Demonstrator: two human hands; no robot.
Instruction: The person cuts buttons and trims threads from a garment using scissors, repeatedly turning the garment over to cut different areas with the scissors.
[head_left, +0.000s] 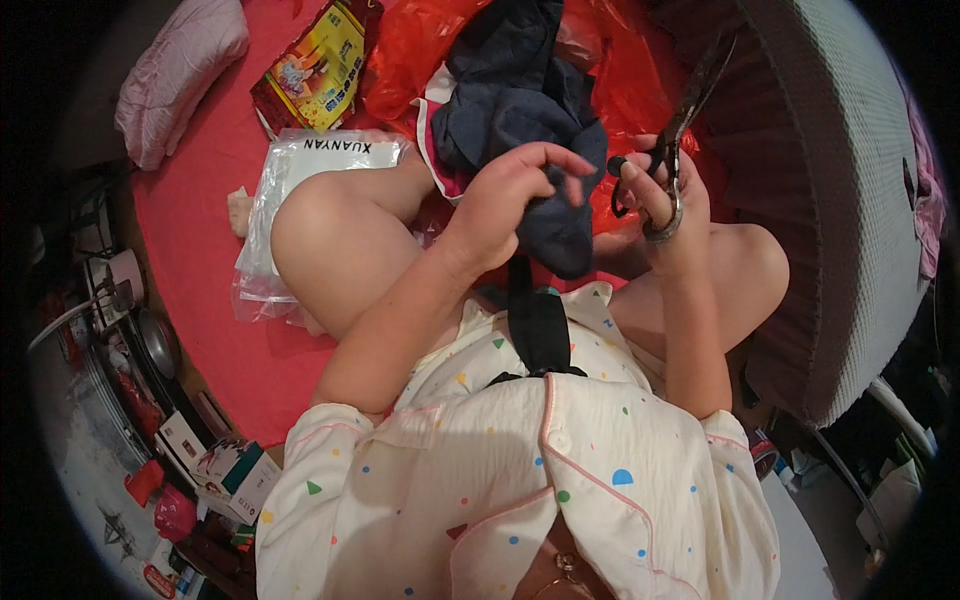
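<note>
My left hand (505, 205) grips a dark blue cloth (520, 110), pinching a fold of it in front of my chest. The cloth hangs down past my fingers and piles up over my lap. My right hand (668, 200) holds a pair of dark metal scissors (680, 125) by the handles, blades pointing up and away, just right of the cloth. Both hands are close together above my bare knees. I sit cross-legged on a red surface (200, 200).
A clear plastic bag labelled XUANYAN (300, 170) lies left of my knee. A yellow packet (320, 65) and red plastic bag (410, 50) lie beyond. A pink pillow (175, 75) sits far left. A large grey cushion (840, 200) rises at right. Boxes clutter the floor at lower left.
</note>
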